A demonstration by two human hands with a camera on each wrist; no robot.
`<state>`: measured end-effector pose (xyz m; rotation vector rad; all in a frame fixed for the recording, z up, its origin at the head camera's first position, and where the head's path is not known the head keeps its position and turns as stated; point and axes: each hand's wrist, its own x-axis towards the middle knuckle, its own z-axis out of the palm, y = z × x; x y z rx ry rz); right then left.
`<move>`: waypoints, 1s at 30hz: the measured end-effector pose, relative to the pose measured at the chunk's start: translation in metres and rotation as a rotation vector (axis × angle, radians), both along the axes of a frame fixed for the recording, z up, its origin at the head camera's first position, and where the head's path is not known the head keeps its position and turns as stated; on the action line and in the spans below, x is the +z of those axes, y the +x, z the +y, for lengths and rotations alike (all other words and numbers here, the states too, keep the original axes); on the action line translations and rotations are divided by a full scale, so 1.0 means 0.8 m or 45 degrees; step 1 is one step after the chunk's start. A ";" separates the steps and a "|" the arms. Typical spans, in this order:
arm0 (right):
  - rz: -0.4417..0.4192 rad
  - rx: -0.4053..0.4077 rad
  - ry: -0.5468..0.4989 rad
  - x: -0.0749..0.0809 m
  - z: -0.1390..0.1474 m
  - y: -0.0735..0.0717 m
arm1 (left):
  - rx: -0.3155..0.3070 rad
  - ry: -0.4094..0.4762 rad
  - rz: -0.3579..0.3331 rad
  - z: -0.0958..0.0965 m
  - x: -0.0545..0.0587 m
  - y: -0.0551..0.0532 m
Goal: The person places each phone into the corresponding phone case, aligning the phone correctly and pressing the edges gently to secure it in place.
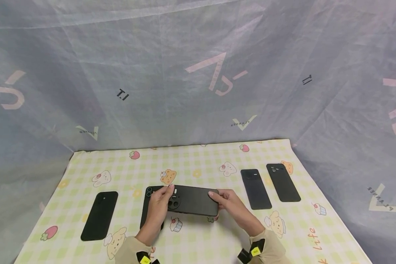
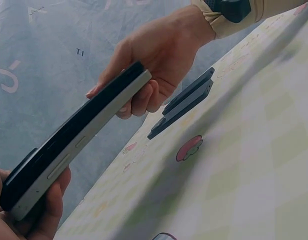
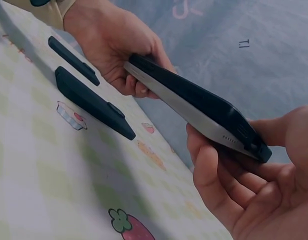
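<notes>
A black-backed smartphone (image 1: 198,201) is held level above the table between both hands, its round camera bump toward the left. My left hand (image 1: 158,206) grips the camera end, thumb on top and fingers beneath. At the opposite end my right hand (image 1: 233,206) pinches the phone, thumb over the back. From the side, the left wrist view shows a dark upper layer over a silver edge (image 2: 76,145) with buttons; whether that layer is a separate case I cannot tell. Partly hidden under my left forearm lies another dark phone or case (image 1: 146,211).
One black phone-shaped piece (image 1: 99,216) lies at the left. Two more, a dark one (image 1: 256,189) and a black one (image 1: 283,182) with a camera bump, lie at the right. A checked cloth (image 1: 198,245) covers the table; a grey-blue curtain (image 1: 151,91) hangs behind.
</notes>
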<state>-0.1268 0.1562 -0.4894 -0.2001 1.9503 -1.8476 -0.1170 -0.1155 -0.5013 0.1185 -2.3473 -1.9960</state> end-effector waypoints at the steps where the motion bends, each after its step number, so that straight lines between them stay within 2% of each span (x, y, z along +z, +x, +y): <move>1: -0.001 -0.005 -0.006 0.000 0.000 0.000 | -0.006 0.001 -0.005 0.000 0.000 0.000; 8: -0.024 -0.037 -0.009 0.002 0.002 0.000 | -0.018 0.011 -0.028 0.002 0.003 0.001; 14: 0.048 -0.079 0.073 0.003 0.000 -0.001 | -0.017 -0.003 -0.013 0.004 0.003 0.002; 21: 0.088 -0.087 0.070 0.002 -0.001 -0.002 | -0.028 0.000 -0.026 0.003 0.002 0.000; 26: 0.082 -0.084 0.061 0.002 0.000 -0.001 | -0.067 0.036 -0.069 0.003 0.001 0.000; 30: 0.080 -0.088 0.037 0.002 0.002 0.000 | -0.134 0.053 -0.107 0.003 0.001 0.003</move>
